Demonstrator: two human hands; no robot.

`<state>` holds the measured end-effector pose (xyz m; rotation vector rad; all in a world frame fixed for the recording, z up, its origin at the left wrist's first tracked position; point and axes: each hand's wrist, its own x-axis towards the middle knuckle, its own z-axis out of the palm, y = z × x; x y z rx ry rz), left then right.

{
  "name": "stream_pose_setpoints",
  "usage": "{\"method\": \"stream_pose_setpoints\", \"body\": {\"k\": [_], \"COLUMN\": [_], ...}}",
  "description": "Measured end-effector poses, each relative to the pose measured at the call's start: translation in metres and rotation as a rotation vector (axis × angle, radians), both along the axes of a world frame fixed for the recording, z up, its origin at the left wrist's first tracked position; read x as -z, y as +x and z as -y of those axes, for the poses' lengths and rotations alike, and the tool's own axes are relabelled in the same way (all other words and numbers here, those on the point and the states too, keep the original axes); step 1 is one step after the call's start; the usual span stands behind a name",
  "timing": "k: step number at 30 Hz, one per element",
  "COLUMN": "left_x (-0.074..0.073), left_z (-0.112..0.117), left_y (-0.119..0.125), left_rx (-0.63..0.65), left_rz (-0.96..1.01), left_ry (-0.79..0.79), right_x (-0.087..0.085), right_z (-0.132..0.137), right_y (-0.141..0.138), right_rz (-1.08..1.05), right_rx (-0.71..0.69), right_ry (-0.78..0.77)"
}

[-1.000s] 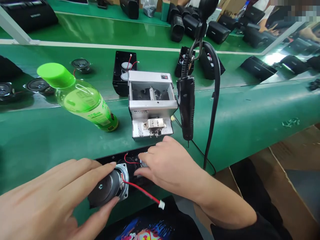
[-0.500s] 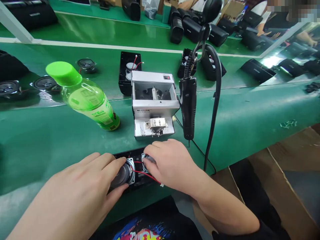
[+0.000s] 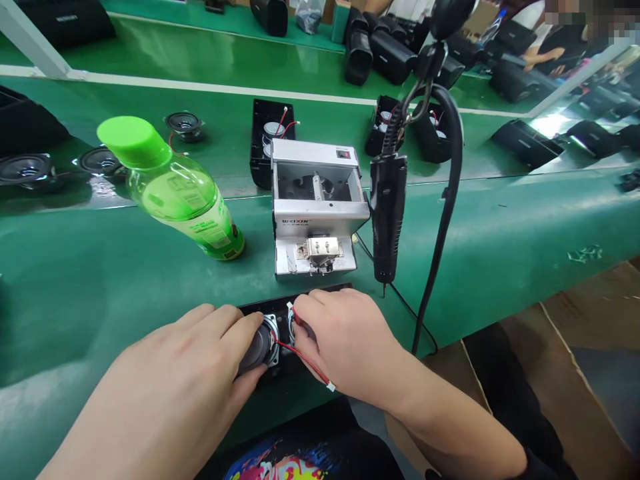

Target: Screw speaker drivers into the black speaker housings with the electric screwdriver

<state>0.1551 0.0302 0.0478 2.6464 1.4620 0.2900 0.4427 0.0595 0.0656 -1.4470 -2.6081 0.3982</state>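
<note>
My left hand (image 3: pixel 200 367) is closed around a round speaker driver (image 3: pixel 257 347) with a square metal frame, at the left of a long black speaker housing (image 3: pixel 287 363). Just to the right, my right hand (image 3: pixel 335 333) grips a second driver, mostly hidden; only its metal rim (image 3: pixel 291 325) shows between the hands. A red wire (image 3: pixel 307 363) with a white connector runs from the left driver below my right hand. Another small white connector (image 3: pixel 290 306) shows by my right fingertips. The housing lies at the front of the green bench.
A silver screw feeder (image 3: pixel 320 213) stands behind the housing. Right of it hangs a black electric screwdriver (image 3: pixel 387 220) with a thick cable. A green-capped bottle (image 3: pixel 185 200) stands left. Black speaker boxes (image 3: pixel 273 137) and loose speakers (image 3: pixel 185 125) line the back; cartons (image 3: pixel 590 320) are at right.
A white connector now shows upright at my right fingertips, and the red wire's other connector has shifted slightly. Both hands stay on the drivers; the whole view has shifted a little.
</note>
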Motion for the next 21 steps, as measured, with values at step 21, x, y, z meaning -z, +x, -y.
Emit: {"method": "stream_pose_setpoints", "body": {"k": [21], "left_x": [0.053], "left_z": [0.036], "left_y": [-0.031], "left_rx": [-0.038], "left_rz": [0.040], "left_ry": [-0.047], "right_x": [-0.003], "right_z": [-0.014], "right_y": [0.051], "right_rz": [-0.028], "right_rx": [-0.389], "right_ry": [0.003]}}
